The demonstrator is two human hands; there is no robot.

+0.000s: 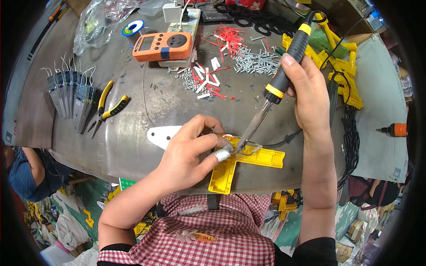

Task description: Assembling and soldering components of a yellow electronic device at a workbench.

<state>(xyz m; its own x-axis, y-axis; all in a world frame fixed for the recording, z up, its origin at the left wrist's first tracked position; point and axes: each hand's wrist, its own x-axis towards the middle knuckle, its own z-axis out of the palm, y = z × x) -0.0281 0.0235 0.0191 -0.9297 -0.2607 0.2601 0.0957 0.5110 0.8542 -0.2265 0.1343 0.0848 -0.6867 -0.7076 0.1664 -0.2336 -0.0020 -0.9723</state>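
My right hand is closed around the dark grip of a soldering iron, which has yellow rings. Its metal shaft slants down so the tip meets the middle of a yellow plastic housing, an open shell with arms at an angle. At that same spot, the fingers of my left hand are pinched together, with white tape on fingertips. What they hold is hidden. A dark cable runs off to the right of the housing. Partly under my left hand lies a white plate with holes.
Pliers and metal strips with wires lie left. Behind are an orange multimeter, a solder spool, screws and red-wired parts. Yellow housings, black cables and an orange-handled tool are right.
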